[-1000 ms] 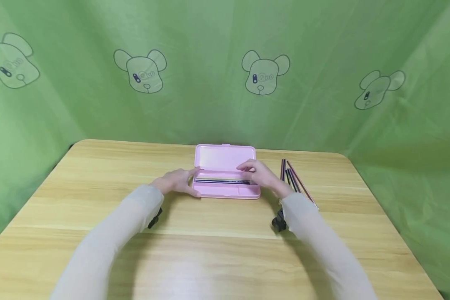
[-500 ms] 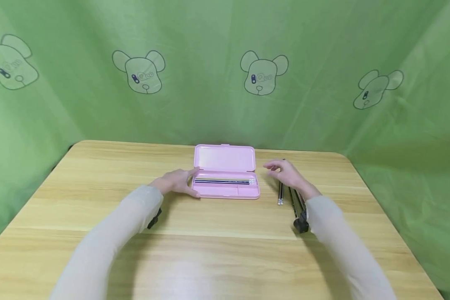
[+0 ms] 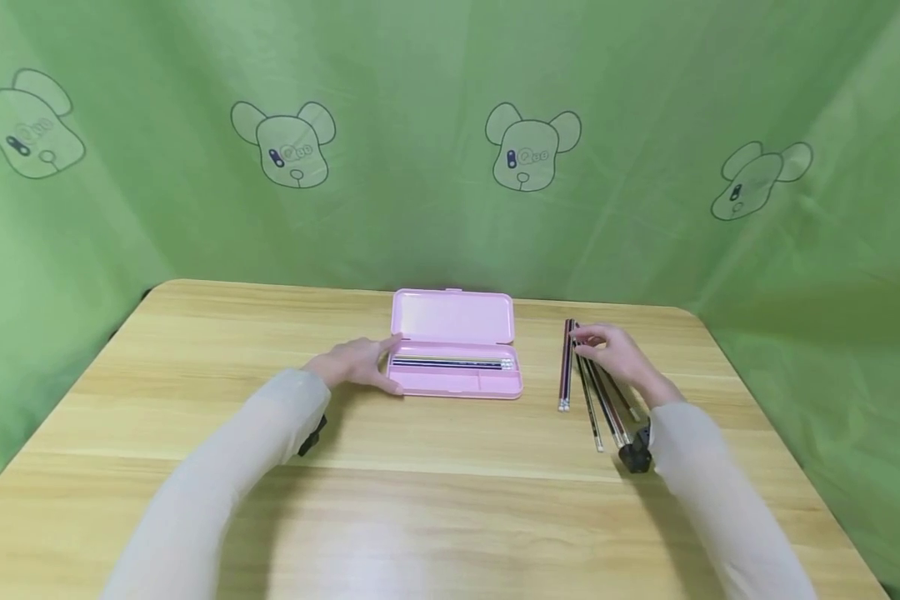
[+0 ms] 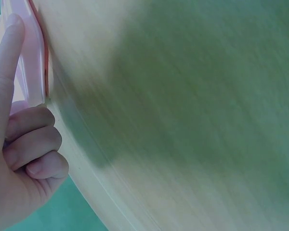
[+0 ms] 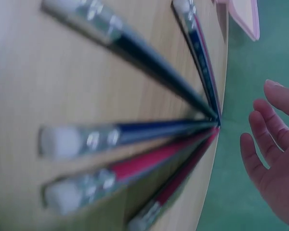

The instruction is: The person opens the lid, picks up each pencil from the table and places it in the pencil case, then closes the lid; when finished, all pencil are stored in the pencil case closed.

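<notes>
A pink pencil case (image 3: 438,384) lies with its lid (image 3: 452,317) raised at the back of the table. Several pencils (image 3: 450,363) rest in its rear compartment, eraser ends to the right. My left hand (image 3: 352,364) holds the case's left end, thumb at the front and index finger toward the hinge; its other fingers are curled in the left wrist view. My right hand (image 3: 617,353) is over the far ends of the loose pencils (image 3: 589,396), fingers loosely bent and apart. In the right wrist view, nothing shows between the fingers (image 5: 257,130).
Two dark pencils (image 3: 566,367) lie side by side left of the fanned ones. White erasers (image 5: 62,142) point toward the near side. A green curtain (image 3: 420,233) with printed bear heads hangs behind the wooden table (image 3: 420,508).
My right hand has left the pencil case and moved right to the loose pencils, uncovering the eraser ends in the case. My left hand has stayed at the case's left end.
</notes>
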The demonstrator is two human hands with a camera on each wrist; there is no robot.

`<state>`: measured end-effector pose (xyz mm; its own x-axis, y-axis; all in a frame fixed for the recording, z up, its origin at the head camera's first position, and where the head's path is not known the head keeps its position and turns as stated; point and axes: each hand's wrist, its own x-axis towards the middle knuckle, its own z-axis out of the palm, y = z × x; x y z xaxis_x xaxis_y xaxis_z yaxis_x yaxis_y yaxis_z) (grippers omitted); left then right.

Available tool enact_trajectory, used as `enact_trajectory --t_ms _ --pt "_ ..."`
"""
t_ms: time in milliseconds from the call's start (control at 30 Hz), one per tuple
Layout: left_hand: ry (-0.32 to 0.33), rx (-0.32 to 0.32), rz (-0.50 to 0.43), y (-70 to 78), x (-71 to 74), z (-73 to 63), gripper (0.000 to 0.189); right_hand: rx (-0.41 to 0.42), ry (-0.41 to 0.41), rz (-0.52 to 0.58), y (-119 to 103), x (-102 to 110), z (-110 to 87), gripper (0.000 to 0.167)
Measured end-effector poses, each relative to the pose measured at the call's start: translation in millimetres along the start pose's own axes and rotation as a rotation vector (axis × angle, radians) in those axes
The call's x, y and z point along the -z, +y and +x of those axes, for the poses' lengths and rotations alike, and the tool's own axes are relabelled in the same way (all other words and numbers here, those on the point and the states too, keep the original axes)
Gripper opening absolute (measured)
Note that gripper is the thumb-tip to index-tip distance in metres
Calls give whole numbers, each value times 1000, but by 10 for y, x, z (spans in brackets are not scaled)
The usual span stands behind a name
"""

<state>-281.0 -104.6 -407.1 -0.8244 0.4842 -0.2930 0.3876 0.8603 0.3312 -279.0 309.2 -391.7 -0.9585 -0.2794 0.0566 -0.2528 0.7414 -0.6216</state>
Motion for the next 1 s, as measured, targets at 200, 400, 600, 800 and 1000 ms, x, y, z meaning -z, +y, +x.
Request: enact_trajectory --t_ms 200,400,600,800,1000 --pt "0 -2 9 -1 2 3 104 -20 -14 -24 110 75 -75 35" --pt "-7 -2 11 2 3 7 103 -30 -36 -43 214 118 -162 39" --pt "-2 -2 -1 -11 -1 1 103 -88 -111 -47 305 148 -234 46" --pt "-4 5 -12 -16 -19 8 104 -114 -138 -60 373 142 -281 43" --pt "-3 -1 -6 -17 -19 16 104 -112 -138 -85 408 126 -281 42"
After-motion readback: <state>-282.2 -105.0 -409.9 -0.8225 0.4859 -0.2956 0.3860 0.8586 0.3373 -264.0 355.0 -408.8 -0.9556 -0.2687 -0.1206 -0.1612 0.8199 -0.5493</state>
